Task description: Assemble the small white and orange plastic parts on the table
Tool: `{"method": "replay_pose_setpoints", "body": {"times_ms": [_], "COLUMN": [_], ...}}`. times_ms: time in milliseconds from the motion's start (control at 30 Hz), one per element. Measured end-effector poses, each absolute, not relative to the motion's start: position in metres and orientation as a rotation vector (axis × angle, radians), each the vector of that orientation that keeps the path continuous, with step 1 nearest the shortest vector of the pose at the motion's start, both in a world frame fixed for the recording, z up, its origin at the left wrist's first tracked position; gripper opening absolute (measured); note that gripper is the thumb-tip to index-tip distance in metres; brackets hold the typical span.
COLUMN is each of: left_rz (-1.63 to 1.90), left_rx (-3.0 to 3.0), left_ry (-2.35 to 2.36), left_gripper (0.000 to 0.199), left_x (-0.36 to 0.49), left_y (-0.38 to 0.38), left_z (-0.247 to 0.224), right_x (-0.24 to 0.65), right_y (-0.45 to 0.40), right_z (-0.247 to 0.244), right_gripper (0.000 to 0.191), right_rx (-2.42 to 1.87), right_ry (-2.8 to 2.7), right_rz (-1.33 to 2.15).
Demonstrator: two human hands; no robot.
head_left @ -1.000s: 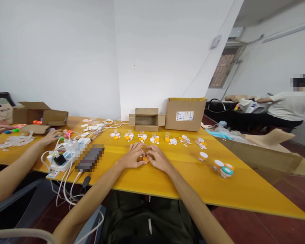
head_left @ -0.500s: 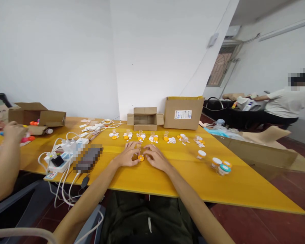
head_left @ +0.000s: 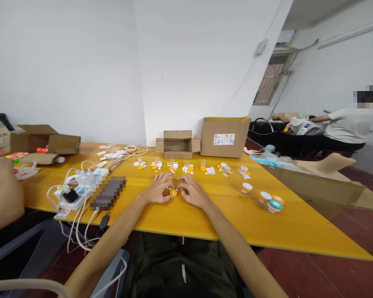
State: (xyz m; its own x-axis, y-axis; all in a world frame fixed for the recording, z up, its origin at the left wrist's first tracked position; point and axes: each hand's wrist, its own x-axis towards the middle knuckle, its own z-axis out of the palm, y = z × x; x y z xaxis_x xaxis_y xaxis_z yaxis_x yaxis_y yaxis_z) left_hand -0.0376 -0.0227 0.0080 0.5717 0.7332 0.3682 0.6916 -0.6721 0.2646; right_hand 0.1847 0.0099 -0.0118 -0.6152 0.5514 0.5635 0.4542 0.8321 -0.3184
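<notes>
An orange lid with a white middle lies between my hands, close to the tabletop. My left hand curls round its left side, thumb at the near edge and fingers at the far edge. Opposite it, my right hand has curved fingers, with thumb and fingertips apart beside the lid. Behind the hands runs a row of small clear cups, orange lids and white discs, one orange lid among them. To the right stand a white-and-orange-lidded jar and a teal-lidded jar. My fingers partly hide the space behind the lid.
A small open carton and a larger closed box stand against the wall. Left of me are a power strip with cables and a phone. Another person's arm is at far left; someone sits at far right.
My hands stay almost in place round the orange lid, with slight finger movement. The other person's arm at the left has drawn back to the left.
</notes>
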Motion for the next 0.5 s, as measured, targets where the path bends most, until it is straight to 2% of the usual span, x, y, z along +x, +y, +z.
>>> {"method": "replay_pose_setpoints", "body": {"times_ms": [233,500], "left_rz": [0.706,0.720], "left_rx": [2.701,2.709], "left_ry": [1.236,1.227], "left_gripper": [0.014,0.015], "left_x": [-0.0344,-0.0348], "left_y": [-0.0236,-0.0232], "left_z": [0.0091,0.0078], "right_x": [0.1824,0.1838], "right_y": [0.0101,0.0183], "right_z": [-0.0133,-0.0213], "right_gripper": [0.017,0.017], "right_rx": [-0.714,-0.704], "right_ry": [-2.330,-2.280], "right_rz": [0.224,0.288]}}
